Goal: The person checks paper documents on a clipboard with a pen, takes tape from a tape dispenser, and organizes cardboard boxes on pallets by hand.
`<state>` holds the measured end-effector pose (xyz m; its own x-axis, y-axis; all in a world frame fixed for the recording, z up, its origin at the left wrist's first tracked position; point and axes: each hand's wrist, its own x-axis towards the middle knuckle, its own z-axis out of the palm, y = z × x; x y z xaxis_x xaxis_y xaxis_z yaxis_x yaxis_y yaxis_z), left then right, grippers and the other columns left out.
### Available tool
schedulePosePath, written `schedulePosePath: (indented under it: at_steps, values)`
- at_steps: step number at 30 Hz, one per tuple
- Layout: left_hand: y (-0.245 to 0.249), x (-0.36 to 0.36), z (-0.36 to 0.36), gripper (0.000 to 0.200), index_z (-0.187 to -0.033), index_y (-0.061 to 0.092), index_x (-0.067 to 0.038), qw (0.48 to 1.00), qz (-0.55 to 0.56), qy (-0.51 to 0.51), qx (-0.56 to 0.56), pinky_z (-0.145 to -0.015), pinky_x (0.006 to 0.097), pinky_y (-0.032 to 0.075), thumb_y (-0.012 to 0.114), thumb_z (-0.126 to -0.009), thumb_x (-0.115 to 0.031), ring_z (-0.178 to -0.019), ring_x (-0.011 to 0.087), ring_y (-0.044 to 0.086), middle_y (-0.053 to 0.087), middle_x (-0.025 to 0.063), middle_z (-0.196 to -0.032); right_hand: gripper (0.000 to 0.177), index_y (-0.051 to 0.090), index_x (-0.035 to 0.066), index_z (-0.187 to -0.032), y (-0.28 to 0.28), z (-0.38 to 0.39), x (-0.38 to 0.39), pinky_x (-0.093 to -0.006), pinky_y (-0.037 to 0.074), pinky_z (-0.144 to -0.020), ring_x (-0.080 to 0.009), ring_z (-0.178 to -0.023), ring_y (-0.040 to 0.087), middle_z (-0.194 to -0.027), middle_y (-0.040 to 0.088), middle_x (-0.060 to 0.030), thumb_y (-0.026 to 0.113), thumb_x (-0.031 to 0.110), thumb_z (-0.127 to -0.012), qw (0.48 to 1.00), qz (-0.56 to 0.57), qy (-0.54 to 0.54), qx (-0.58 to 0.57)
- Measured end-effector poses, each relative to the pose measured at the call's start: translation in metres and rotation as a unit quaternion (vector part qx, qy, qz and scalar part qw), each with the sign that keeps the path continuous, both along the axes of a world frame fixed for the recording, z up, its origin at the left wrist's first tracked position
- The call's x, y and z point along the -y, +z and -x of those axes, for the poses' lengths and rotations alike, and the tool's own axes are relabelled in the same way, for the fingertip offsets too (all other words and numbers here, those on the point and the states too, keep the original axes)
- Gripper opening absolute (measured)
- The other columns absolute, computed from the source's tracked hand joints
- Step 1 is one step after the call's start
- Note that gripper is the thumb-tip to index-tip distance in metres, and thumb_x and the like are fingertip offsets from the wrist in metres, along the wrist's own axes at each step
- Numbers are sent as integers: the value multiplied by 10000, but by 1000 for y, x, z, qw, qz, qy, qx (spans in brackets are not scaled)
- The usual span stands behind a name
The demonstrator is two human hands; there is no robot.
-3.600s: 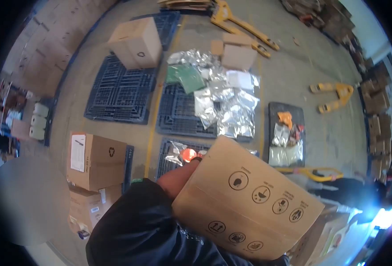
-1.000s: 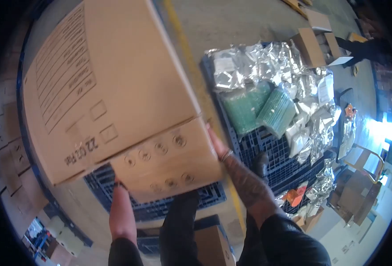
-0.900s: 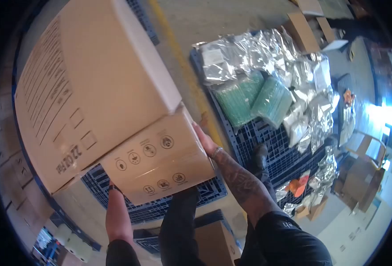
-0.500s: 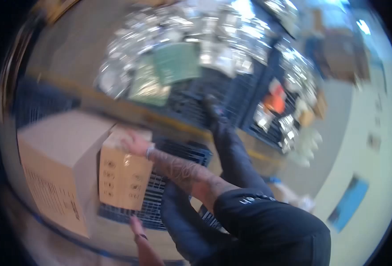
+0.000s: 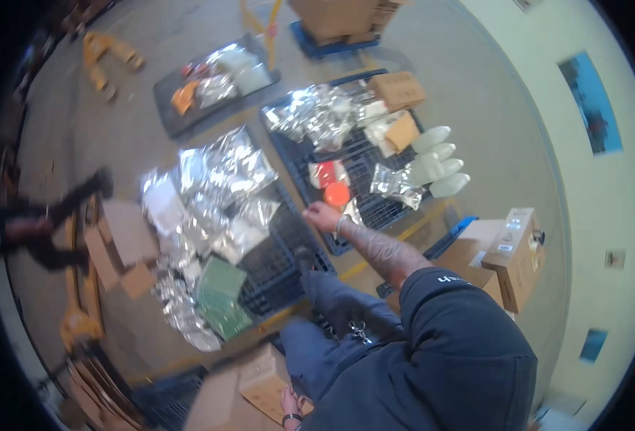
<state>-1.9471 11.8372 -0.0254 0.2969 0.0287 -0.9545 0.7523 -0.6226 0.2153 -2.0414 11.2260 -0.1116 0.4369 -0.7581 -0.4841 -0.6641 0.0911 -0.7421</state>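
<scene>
My right hand (image 5: 322, 216), on a tattooed forearm with a bracelet, is raised with loosely curled fingers and nothing visible in it. In the view it appears beside an orange round lid (image 5: 337, 194) and a red-and-white bag (image 5: 328, 174) on a dark pallet. Low in the view, my left hand (image 5: 291, 404), with a dark wristband, rests at the side of a small cardboard box (image 5: 265, 375). Its fingers are extended, partly against the box. That box stands against a larger cardboard box (image 5: 220, 402), cut off by the view's edge.
Silver foil bags (image 5: 227, 169) and green packs (image 5: 222, 298) lie on a dark pallet ahead. Clear pouches (image 5: 432, 169) lie on the pallet to the right. Cardboard boxes (image 5: 515, 262) stand at right. Another person (image 5: 44, 230) is beside a yellow pallet jack (image 5: 80, 316).
The view has swung right and become sharper. My right hand has left the top of the small box and is now out over the pallet area. My left hand is now at the box's side.
</scene>
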Motion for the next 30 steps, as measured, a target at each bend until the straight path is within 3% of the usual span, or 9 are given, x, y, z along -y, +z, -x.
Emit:
schedulePosePath:
  at_steps: [4, 6, 10, 14, 16, 21, 27, 28, 30]
  values:
    - [7, 125, -61, 363, -1138, 513, -117, 997, 11, -75, -18, -559, 321, 461, 491, -906, -395, -861, 172, 578, 574, 57, -1093, 498, 586, 33, -1111, 120, 80, 111, -368, 480, -842, -287, -954, 621, -1026, 644, -158, 579, 443, -828, 989, 58, -138, 20]
    - [5, 187, -88, 374, -1157, 521, -124, 990, -33, -139, -3, -568, 310, 455, 499, -905, -400, -814, 155, 594, 591, 45, -1050, 524, 560, 25, -1150, 162, 123, 137, -367, 479, -841, -290, -949, 622, -1023, 643, -167, 593, 433, -823, 985, 126, -114, -19]
    - [-45, 291, -130, 288, -1066, 563, -139, 979, 13, -198, -36, -445, 249, 390, 511, -905, -372, -582, 94, 544, 582, -33, -799, 539, 554, 12, -1155, 207, 219, 155, -381, 469, -858, -321, -980, 606, -1058, 629, -189, 579, 438, -824, 980, 68, -67, -176]
    - [-70, 436, -178, 264, -1007, 578, -124, 936, 127, -323, -60, -457, 223, 373, 518, -905, -360, -617, 80, 525, 580, -32, -785, 563, 541, 5, -1179, 194, 316, 117, -380, 464, -878, -333, -1014, 594, -1084, 620, -202, 570, 439, -821, 944, 30, -177, -278]
    - [-29, 530, -169, 291, -1070, 557, -107, 933, 146, -329, 30, -507, 237, 404, 514, -910, -347, -683, 92, 545, 593, -1, -862, 548, 547, 13, -1184, 182, 354, 89, -378, 461, -889, -308, -1015, 599, -1100, 616, -194, 583, 419, -818, 924, -51, -225, -304]
    - [-14, 695, -170, 519, -1271, 440, -79, 919, 180, -349, 43, -703, 331, 470, 548, -877, -399, -937, 196, 583, 566, 82, -1115, 563, 564, -18, -1153, 113, 416, 29, -364, 459, -899, -338, -1019, 590, -1085, 619, -202, 561, 442, -829, 931, -156, -171, -281]
    - [-27, 875, -86, 410, -1205, 514, -76, 886, 168, -429, 49, -594, 263, 436, 554, -878, -321, -838, 129, 569, 605, 30, -1035, 604, 520, 29, -1229, 109, 418, 114, -363, 483, -858, -311, -972, 618, -1103, 626, -166, 567, 471, -820, 884, -345, -223, -222]
    - [-36, 907, -68, 414, -1228, 503, -103, 879, 164, -445, 38, -613, 267, 457, 567, -879, -316, -822, 114, 580, 608, 18, -1056, 633, 496, 43, -1260, 99, 424, 159, -366, 508, -809, -305, -935, 630, -1093, 630, -158, 569, 490, -817, 857, -420, -223, -197]
    - [-46, 973, -19, 422, -1267, 469, -155, 869, 154, -469, 24, -734, 352, 461, 548, -899, -346, -946, 175, 570, 581, 20, -1109, 637, 518, 24, -1234, 25, 456, 242, -390, 464, -876, -327, -1001, 598, -1101, 624, -171, 538, 512, -825, 888, -387, -146, -203]
